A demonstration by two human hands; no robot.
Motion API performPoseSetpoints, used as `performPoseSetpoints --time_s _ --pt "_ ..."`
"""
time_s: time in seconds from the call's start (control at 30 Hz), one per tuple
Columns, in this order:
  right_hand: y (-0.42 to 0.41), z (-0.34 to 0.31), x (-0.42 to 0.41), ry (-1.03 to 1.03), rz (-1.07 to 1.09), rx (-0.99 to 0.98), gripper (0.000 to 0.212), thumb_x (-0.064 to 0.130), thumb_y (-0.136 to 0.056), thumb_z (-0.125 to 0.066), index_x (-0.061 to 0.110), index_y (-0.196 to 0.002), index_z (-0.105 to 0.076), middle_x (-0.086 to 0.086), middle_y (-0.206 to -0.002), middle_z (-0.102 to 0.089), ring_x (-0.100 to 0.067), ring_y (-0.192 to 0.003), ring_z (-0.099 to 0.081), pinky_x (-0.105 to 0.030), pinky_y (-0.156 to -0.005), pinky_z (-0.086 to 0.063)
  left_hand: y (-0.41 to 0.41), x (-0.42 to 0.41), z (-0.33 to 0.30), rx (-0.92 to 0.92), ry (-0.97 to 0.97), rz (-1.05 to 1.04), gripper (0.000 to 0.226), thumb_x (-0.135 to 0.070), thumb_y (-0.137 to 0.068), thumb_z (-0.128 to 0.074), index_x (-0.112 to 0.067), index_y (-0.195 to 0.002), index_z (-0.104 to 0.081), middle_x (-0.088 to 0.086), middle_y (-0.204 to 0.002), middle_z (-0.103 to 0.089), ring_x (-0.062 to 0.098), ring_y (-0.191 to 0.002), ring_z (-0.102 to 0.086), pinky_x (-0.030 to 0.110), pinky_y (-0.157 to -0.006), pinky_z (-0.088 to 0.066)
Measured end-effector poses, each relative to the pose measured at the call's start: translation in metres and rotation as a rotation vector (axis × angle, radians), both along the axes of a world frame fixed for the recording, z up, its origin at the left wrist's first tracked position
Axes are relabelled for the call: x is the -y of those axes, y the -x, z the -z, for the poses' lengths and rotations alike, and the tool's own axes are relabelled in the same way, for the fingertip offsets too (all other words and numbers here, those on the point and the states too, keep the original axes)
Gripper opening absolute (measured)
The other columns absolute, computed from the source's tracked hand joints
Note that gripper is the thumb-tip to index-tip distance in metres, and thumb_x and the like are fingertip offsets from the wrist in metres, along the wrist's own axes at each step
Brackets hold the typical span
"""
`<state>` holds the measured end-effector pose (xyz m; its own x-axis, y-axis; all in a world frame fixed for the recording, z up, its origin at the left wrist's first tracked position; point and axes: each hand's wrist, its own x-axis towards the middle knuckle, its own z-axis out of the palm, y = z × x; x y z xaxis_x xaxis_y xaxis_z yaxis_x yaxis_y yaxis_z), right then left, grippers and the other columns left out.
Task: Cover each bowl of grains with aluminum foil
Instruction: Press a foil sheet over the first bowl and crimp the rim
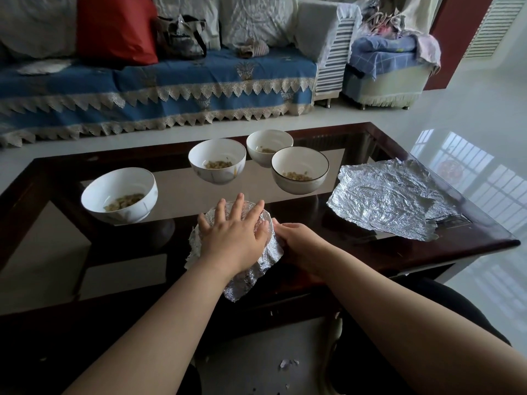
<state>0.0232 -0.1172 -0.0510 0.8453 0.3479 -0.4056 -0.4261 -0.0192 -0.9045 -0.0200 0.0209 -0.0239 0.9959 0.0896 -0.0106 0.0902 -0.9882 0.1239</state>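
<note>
Foil [258,265] is draped over the near bowl at the front edge of the surface [399,249]. Left hand [233,238] lies flat on top, fingers [236,208] spread and straight, pressing the foil down. Right hand [299,243] cups the bowl's right side, fingers curled around the foil there. Four open bowls with grains sit beyond the fingertips: one far left [119,195], three ahead [217,161] [269,146] [300,170]. Spare foil sheets [393,198] lie right of the right hand.

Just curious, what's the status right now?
Left hand flat on foil over near bowl. Right hand pressing its side. Four bowls uncovered. Nothing blocking.
</note>
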Motion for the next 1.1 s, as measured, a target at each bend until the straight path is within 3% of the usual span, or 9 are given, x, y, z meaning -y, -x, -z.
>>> performPoseSetpoints --time_s 0.1,0.3,0.43,0.53,0.7,0.77,0.83,1.0,1.1 --pt "0.001 -0.007 -0.001 -0.04 -0.015 -0.05 0.037 0.028 -0.1 -0.053 0.01 -0.068 -0.058 0.003 -0.047 -0.052 -0.006 -0.039 -0.049 -0.02 -0.048 -0.042 0.0 0.0 0.0 -0.004 0.0 0.001 0.053 -0.055 -0.099 -0.015 -0.049 -0.151 -0.004 -0.004 -0.164 0.003 0.031 -0.149 0.002 0.066 -0.111 -0.005" --pt "-0.003 -0.007 -0.002 0.092 -0.012 -0.02 0.031 0.03 -0.095 -0.061 0.012 -0.07 -0.058 0.009 -0.041 -0.051 -0.003 -0.035 -0.047 -0.017 -0.041 -0.038 0.001 0.0 0.0 -0.002 0.001 0.002 0.052 -0.055 -0.099 -0.015 -0.052 -0.149 -0.002 -0.003 -0.164 0.003 0.032 -0.149 0.002 0.066 -0.111 -0.005" --pt "-0.008 -0.001 -0.005 0.195 0.025 0.02 0.018 0.027 -0.092 -0.064 0.012 -0.083 -0.062 0.005 -0.056 -0.055 -0.005 -0.043 -0.049 -0.019 -0.046 -0.04 0.0 0.0 0.001 0.01 0.001 -0.001 0.052 -0.055 -0.099 -0.016 -0.053 -0.149 -0.004 -0.003 -0.164 0.002 0.032 -0.149 0.001 0.066 -0.111 -0.005" --pt "-0.009 0.003 -0.007 0.302 0.003 0.097 0.015 0.024 -0.089 -0.064 0.016 -0.077 -0.062 0.002 -0.065 -0.058 -0.008 -0.054 -0.05 -0.022 -0.055 -0.042 0.0 0.0 0.0 0.013 0.003 -0.004 0.051 -0.054 -0.099 -0.017 -0.052 -0.149 -0.005 -0.003 -0.164 0.002 0.032 -0.149 0.001 0.066 -0.11 -0.005" --pt "-0.009 -0.001 -0.007 0.548 -0.098 0.345 0.02 0.018 -0.092 -0.055 0.011 -0.074 -0.063 0.001 -0.07 -0.058 -0.007 -0.06 -0.047 -0.018 -0.053 -0.038 0.0 0.0 0.0 0.012 0.002 -0.006 0.052 -0.054 -0.099 -0.017 -0.052 -0.15 -0.004 -0.003 -0.164 0.002 0.032 -0.149 0.001 0.066 -0.11 -0.005" --pt "-0.011 0.0 -0.007 0.581 -0.109 0.398 0.023 0.02 -0.093 -0.056 0.021 -0.069 -0.056 0.006 -0.072 -0.058 -0.009 -0.07 -0.053 -0.023 -0.063 -0.041 0.0 0.0 0.0 0.013 0.003 -0.01 0.052 -0.054 -0.099 -0.017 -0.052 -0.15 -0.005 -0.003 -0.164 0.002 0.033 -0.149 0.001 0.066 -0.11 -0.005" --pt "-0.012 0.002 -0.007 0.624 -0.125 0.436 0.018 0.021 -0.093 -0.057 0.022 -0.075 -0.055 0.006 -0.08 -0.059 -0.011 -0.078 -0.055 -0.023 -0.068 -0.04 0.001 0.0 0.0 0.01 0.004 -0.011 0.052 -0.054 -0.099 -0.017 -0.052 -0.149 -0.005 -0.003 -0.164 0.003 0.033 -0.149 0.001 0.066 -0.11 -0.005" --pt "-0.011 0.007 -0.007 0.721 -0.187 0.563 0.001 0.017 -0.091 -0.054 0.017 -0.091 -0.055 0.012 -0.07 -0.049 -0.015 -0.075 -0.05 -0.018 -0.053 -0.032 0.0 0.001 0.0 0.011 0.005 -0.018 0.052 -0.054 -0.099 -0.018 -0.053 -0.149 -0.005 -0.003 -0.164 0.003 0.032 -0.149 0.002 0.066 -0.11 -0.005" --pt "-0.011 0.006 -0.007 0.759 -0.201 0.575 0.002 0.018 -0.091 -0.051 0.02 -0.09 -0.05 0.006 -0.078 -0.054 -0.017 -0.079 -0.052 -0.027 -0.063 -0.038 0.0 0.001 0.0 0.001 0.006 -0.018 0.052 -0.055 -0.099 -0.017 -0.053 -0.149 -0.004 -0.003 -0.164 0.003 0.032 -0.149 0.003 0.066 -0.111 -0.004"
